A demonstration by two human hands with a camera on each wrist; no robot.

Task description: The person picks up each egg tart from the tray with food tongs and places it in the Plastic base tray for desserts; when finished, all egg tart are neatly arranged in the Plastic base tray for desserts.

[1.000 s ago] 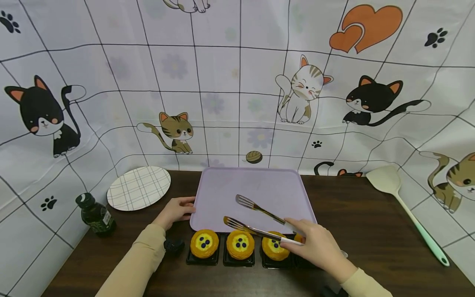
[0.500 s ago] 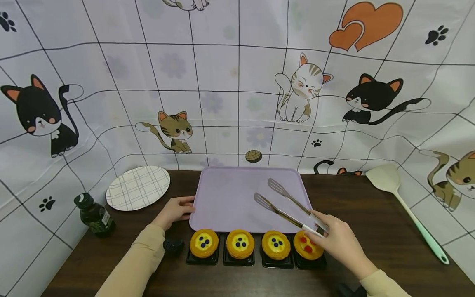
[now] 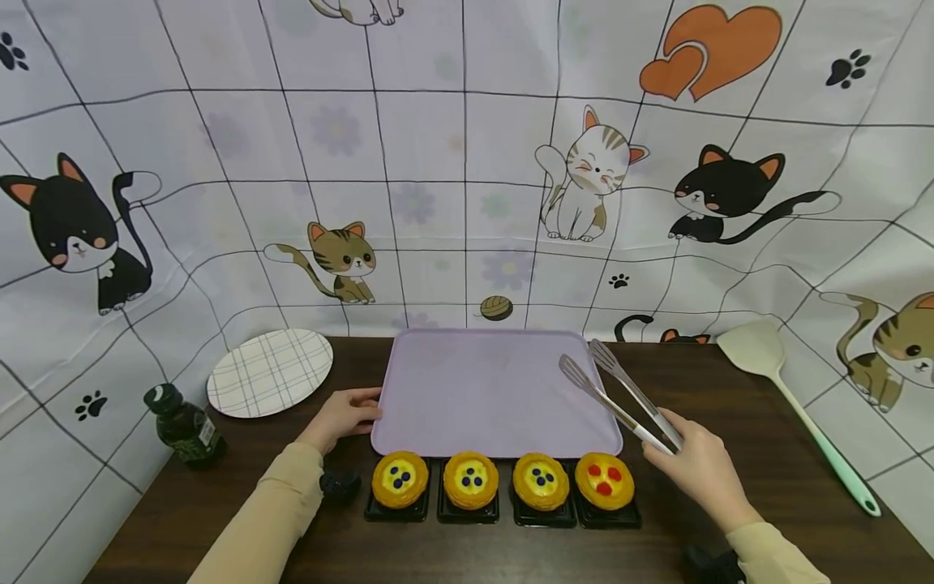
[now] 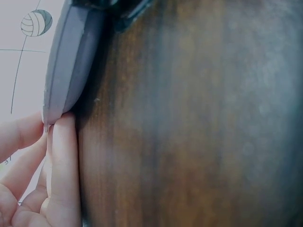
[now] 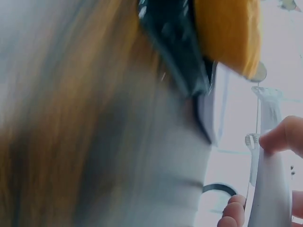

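Note:
My left hand (image 3: 350,422) is at the left edge of a pale purple tray (image 3: 481,397). In the left wrist view its fingers (image 4: 64,161) pinch the tray's rim (image 4: 71,56), one on each side. My right hand (image 3: 693,462) grips a pair of metal tongs (image 3: 635,397) with white handles. The tongs' arms are spread, with nothing between their tips, over the tray's right edge. In front of the tray, several egg tarts (image 3: 470,480) sit in black plastic trays. Most have blue dots; the rightmost tart (image 3: 604,480) has red ones.
A white checked plate (image 3: 270,373) lies at the back left, with a dark green bottle (image 3: 186,430) near it. At the right, a spatula (image 3: 817,438) with a mint handle leans along the table's side. A cat-print sheet (image 3: 438,162) covers the wall behind.
My right hand has moved right with the tongs, from over the right-hand tarts to beside the tray, uncovering the red-dotted tart. My left hand has stayed at the tray's edge.

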